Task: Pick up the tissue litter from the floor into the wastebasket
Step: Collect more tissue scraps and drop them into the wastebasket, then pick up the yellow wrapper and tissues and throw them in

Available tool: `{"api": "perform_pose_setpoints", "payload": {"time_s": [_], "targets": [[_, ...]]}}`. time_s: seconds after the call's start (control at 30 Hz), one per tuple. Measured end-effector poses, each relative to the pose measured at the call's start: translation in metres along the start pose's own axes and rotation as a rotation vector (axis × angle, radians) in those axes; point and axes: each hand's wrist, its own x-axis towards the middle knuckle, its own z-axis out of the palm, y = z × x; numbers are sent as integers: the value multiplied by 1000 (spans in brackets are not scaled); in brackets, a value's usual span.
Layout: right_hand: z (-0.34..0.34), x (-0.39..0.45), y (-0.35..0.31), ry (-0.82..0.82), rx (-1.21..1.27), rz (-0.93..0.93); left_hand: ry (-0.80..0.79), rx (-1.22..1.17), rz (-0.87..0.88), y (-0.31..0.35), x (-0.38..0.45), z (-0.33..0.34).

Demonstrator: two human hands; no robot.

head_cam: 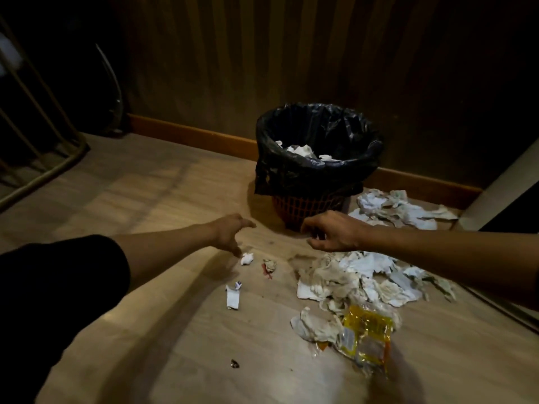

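An orange mesh wastebasket [303, 209] lined with a black bag [291, 167] stands by the wall, with white tissues inside. A big heap of crumpled tissues [358, 278] lies on the wood floor in front of it, and another heap [399, 209] lies to its right. A small white tissue ball [246, 258] lies just under my left hand [230, 233], whose fingers point down and apart, holding nothing. My right hand [332, 231] hovers open above the near edge of the big heap, in front of the basket's base.
A yellow plastic wrapper [366, 336] lies by the heap's near side. Small scraps lie on the floor: a white paper strip [232, 297], a brownish wad [269, 265], a dark crumb [234, 363]. A metal rack [38, 135] stands at far left, a pale furniture edge [507, 176] at right.
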Motion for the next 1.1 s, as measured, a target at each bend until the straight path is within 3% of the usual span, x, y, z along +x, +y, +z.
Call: {"api": "perform_pose_setpoints", "payload": {"time_s": [0.17, 0.27, 0.37, 0.47, 0.7, 0.93, 1.1], "targets": [[29, 7, 16, -256, -14, 64, -266, 154, 135, -15, 16, 44], [57, 13, 22, -269, 23, 104, -312, 181, 165, -17, 16, 71], [81, 33, 20, -259, 35, 110, -214, 178, 169, -17, 12, 97], [103, 60, 8, -257, 49, 47, -63, -28, 196, -23, 12, 118], [141, 83, -9, -350, 82, -27, 8, -158, 188, -18, 3, 129], [107, 65, 18, -238, 168, 117, 126, -271, 127, 8, 18, 119], [89, 20, 54, -298, 123, 150, 126, -232, 149, 28, 41, 117]]}}
